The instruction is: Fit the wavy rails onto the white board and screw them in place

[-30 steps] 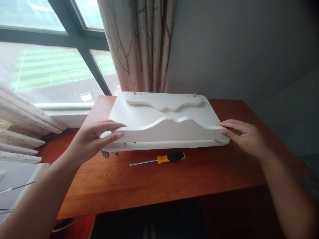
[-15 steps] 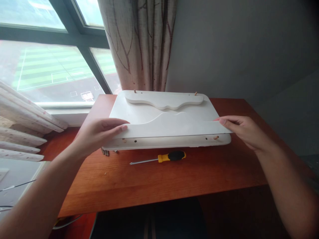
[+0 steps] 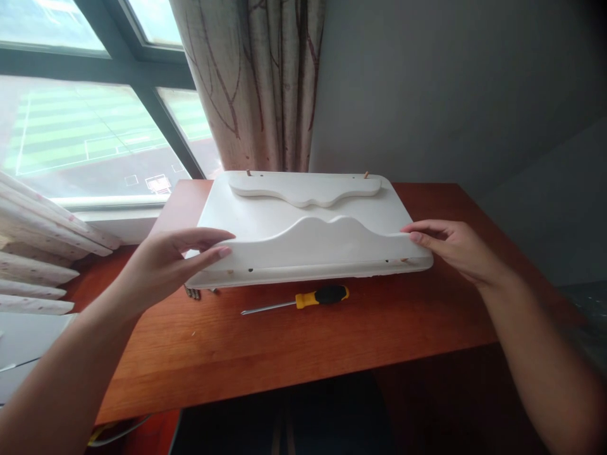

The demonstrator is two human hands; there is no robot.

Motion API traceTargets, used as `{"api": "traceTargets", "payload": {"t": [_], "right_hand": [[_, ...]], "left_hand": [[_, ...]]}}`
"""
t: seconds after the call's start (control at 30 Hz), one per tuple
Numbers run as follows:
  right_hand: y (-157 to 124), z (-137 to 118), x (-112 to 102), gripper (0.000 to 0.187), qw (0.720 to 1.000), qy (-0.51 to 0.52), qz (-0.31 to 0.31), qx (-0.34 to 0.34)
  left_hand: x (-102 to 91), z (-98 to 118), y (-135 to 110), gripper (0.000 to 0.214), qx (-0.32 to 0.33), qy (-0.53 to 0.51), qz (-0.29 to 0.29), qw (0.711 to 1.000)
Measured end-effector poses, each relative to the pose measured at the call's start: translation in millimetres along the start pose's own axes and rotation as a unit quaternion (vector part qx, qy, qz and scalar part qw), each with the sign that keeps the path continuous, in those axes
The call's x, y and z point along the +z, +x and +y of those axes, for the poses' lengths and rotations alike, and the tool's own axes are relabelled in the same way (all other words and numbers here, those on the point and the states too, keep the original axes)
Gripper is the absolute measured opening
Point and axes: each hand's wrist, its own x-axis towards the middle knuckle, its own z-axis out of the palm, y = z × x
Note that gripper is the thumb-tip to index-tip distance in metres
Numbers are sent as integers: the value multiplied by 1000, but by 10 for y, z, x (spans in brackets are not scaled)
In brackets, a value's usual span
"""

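Between my two hands is a white panel with a wavy upper edge (image 3: 317,243), tilted up over the near edge of a flat white board (image 3: 222,212). My left hand (image 3: 190,256) pinches its left end between thumb and fingers; my right hand (image 3: 441,243) pinches the right end. Along the board's near edge, dark holes and wooden dowels show just below the panel; one dowel (image 3: 404,260) is partly covered. A second white wavy piece (image 3: 308,189) lies at the board's far side, by two upright dowels (image 3: 367,175).
On the brown wooden table (image 3: 284,347), a yellow and black screwdriver (image 3: 322,296) lies in front of the board. Several small metal screws (image 3: 193,293) sit near its left corner. Behind are a curtain (image 3: 256,82) and a window (image 3: 76,126).
The panel has come down and tipped more upright at the board's near edge, covering more of the dowels. Both hands keep hold of its ends. The view has shifted slightly.
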Motion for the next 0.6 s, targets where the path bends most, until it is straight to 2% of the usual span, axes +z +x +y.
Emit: {"api": "traceTargets", "payload": {"t": [0.13,0.37,0.6], "right_hand": [[11,33,22,42,1000,-14,2,-16],[-48,26,-9,43,997,-55,7,-45],[-290,34,-84,33,981,-140,17,-135]], "left_hand": [[-5,-6,26,40,28,20,-10,999],[-46,-78,14,40,57,84,22,995],[-59,-110,-166,29,184,114,40,975]]}}
